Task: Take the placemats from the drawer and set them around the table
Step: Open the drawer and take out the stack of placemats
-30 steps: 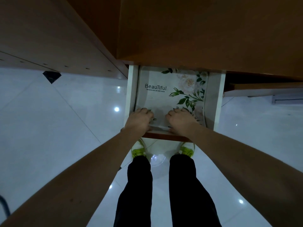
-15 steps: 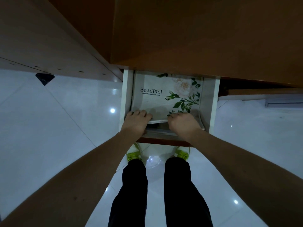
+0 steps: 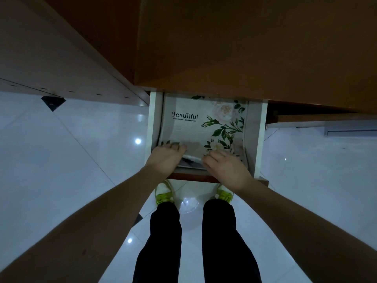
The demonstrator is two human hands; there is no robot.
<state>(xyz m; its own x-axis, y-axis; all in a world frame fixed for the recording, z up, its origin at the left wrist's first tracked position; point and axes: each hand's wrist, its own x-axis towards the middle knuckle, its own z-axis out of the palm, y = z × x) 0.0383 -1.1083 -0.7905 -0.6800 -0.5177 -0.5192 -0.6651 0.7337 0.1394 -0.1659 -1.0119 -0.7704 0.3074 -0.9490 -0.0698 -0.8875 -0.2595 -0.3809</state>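
Note:
A white drawer (image 3: pixel 259 135) stands pulled out from under the brown table (image 3: pixel 244 41). Inside lies a stack of pale placemats (image 3: pixel 195 127) printed with white flowers, green leaves and the word "Beautiful". My left hand (image 3: pixel 165 158) grips the near left edge of the stack, fingers curled over it. My right hand (image 3: pixel 224 166) grips the near right edge the same way. The near edge of the top mats is lifted, and darker layers show beneath between my hands. The far end of the stack is hidden under the table.
Glossy white floor tiles (image 3: pixel 61 160) spread to both sides. My legs in black trousers (image 3: pixel 165 242) and green-and-white shoes (image 3: pixel 163 193) stand just below the drawer front. A pale wooden panel (image 3: pixel 51 58) runs along the upper left.
Both hands have raised the near edge of the placemats a little, opening a gap over the lower layers. My head has shifted slightly, moving the drawer in view.

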